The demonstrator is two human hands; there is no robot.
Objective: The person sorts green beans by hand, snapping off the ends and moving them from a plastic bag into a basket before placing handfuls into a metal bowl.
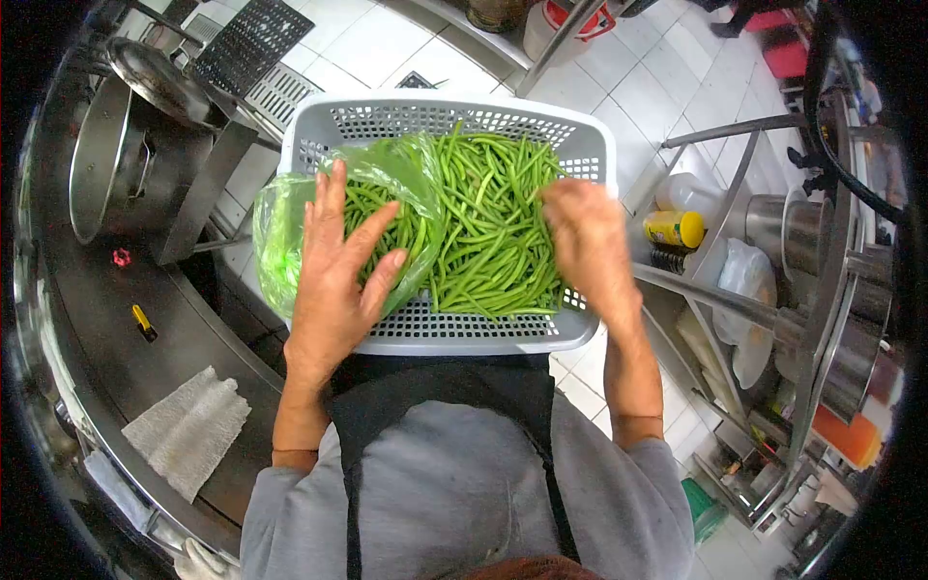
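A grey plastic basket [454, 345] with perforated walls holds a heap of green beans [493, 227]. On its left side lies a clear green plastic bag [280, 246], with more beans showing at its mouth. My left hand [343, 251] rests over the bag's opening, fingers spread and gripping nothing. Over at the heap's right edge is my right hand [585, 232], blurred by motion. Its fingers look bent toward the beans, but whether anything is between them is not visible.
Left of me, a counter carries a yellow-and-black cutter [144, 323] and a whitish cloth [186, 432], with a large metal pot [135, 174] farther back. To the right stands a metal shelf rack [715, 295] with a yellow-lidded container [677, 229] and pots.
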